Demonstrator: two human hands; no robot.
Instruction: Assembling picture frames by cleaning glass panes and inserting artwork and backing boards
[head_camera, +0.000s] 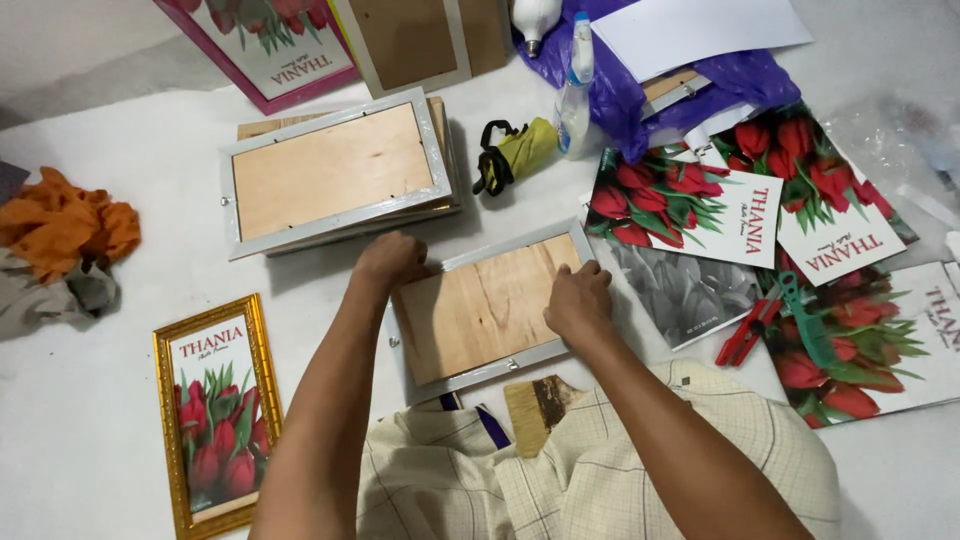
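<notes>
A silver picture frame (487, 310) lies face down in front of me, its brown wooden backing board up. My left hand (392, 258) rests on the frame's upper left corner, fingers curled down onto the edge. My right hand (577, 300) presses on the right side of the backing board, fingers bent against it. Neither hand lifts the frame off the white surface. Below the frame lies a wide paintbrush (537, 405) partly on checked cloth (600, 470).
A stack of face-down silver frames (335, 170) sits behind. A gold frame with a tulip print (212, 410) lies at left. Tulip prints (750, 215), red and green pliers (770, 320), a spray bottle (575, 95), a yellow pouch (515, 152) and orange rags (65, 225) surround.
</notes>
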